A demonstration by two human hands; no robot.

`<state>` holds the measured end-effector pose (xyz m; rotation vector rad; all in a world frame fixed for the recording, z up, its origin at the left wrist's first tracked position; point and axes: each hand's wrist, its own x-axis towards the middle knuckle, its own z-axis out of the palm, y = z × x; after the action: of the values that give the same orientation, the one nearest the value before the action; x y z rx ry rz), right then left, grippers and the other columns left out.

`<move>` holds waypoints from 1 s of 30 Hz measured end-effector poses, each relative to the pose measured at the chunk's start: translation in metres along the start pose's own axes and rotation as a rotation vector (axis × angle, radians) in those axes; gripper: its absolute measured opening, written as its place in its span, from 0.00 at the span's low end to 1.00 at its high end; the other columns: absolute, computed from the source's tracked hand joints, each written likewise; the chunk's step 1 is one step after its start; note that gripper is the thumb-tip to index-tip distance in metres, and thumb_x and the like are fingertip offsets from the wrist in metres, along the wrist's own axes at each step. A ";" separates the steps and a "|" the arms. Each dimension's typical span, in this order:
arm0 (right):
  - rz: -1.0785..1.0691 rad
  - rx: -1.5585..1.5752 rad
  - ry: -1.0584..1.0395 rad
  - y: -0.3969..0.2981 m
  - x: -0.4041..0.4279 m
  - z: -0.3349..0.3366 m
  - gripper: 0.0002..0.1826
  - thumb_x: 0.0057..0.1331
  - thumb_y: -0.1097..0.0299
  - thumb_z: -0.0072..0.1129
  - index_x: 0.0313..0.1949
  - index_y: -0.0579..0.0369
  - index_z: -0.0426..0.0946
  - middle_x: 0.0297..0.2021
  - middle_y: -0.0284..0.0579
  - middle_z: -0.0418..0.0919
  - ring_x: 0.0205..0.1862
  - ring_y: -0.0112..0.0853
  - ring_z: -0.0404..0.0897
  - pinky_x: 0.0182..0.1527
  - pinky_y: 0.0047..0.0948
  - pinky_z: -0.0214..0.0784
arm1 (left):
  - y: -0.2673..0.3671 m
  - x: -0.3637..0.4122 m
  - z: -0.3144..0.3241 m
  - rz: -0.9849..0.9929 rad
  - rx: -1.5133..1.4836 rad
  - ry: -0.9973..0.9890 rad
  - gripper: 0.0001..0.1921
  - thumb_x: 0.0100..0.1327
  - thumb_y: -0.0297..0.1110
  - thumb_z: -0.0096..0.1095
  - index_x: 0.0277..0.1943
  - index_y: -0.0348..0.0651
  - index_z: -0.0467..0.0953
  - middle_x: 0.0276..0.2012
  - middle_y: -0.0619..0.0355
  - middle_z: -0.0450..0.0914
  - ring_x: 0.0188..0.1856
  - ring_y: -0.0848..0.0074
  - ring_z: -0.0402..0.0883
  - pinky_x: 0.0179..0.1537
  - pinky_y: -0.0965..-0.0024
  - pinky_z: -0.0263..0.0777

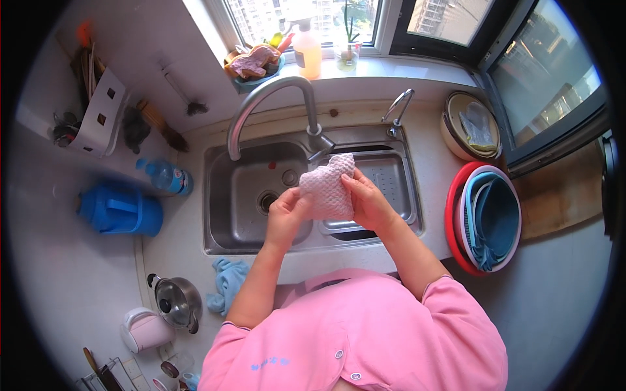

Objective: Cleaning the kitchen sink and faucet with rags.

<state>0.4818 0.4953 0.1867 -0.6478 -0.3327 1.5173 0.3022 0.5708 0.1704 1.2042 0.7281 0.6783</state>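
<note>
Between my two hands hangs a pale pink textured cleaning cloth point(326, 192), folded into a rough square. My left hand point(286, 215) pinches its left edge, thumb against the cloth. On the opposite edge my right hand point(368, 201) grips it, with the thumb on the near face. Both hands are above a stainless steel double-bowl sink point(234, 195). The cloth covers part of the divider and of the perforated drain tray point(386, 181) in the right bowl. A gooseneck faucet point(274, 84) arches over the left bowl, just beyond the cloth.
A blue cloth point(229, 283) lies on the counter's near edge, by a lidded pot point(178, 303) and a pink kettle point(146, 330). Left stand a blue thermos jug point(124, 210) and a plastic bottle point(168, 177). Nested basins point(455, 220) are at right. A spray bottle point(307, 51) stands on the sill.
</note>
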 end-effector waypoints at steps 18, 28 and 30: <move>-0.252 -0.291 0.133 -0.059 -0.041 -0.064 0.22 0.71 0.66 0.49 0.62 0.55 0.59 0.53 0.40 0.72 0.54 0.25 0.72 0.58 0.29 0.65 | -0.007 0.056 0.086 -0.241 -0.117 -0.356 0.14 0.62 0.26 0.63 0.49 0.34 0.72 0.42 0.61 0.78 0.46 0.81 0.76 0.51 0.76 0.69; -0.823 -0.267 0.425 -0.145 -0.024 -0.090 0.16 0.66 0.67 0.50 0.53 0.51 0.64 0.45 0.42 0.72 0.48 0.29 0.74 0.52 0.31 0.68 | 0.020 0.118 0.182 0.338 0.353 -0.368 0.09 0.63 0.26 0.61 0.45 0.33 0.75 0.40 0.57 0.79 0.33 0.86 0.77 0.32 0.80 0.71; -0.921 -0.414 0.466 -0.174 -0.012 -0.082 0.14 0.62 0.68 0.53 0.48 0.51 0.66 0.43 0.35 0.70 0.44 0.22 0.70 0.49 0.23 0.64 | 0.021 0.130 0.196 0.346 0.208 -0.324 0.10 0.66 0.25 0.57 0.48 0.33 0.73 0.28 0.60 0.78 0.30 0.85 0.77 0.30 0.79 0.71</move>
<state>0.6704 0.4806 0.2251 -0.9718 -0.4978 0.3964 0.5350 0.5660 0.2115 1.6086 0.3248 0.6780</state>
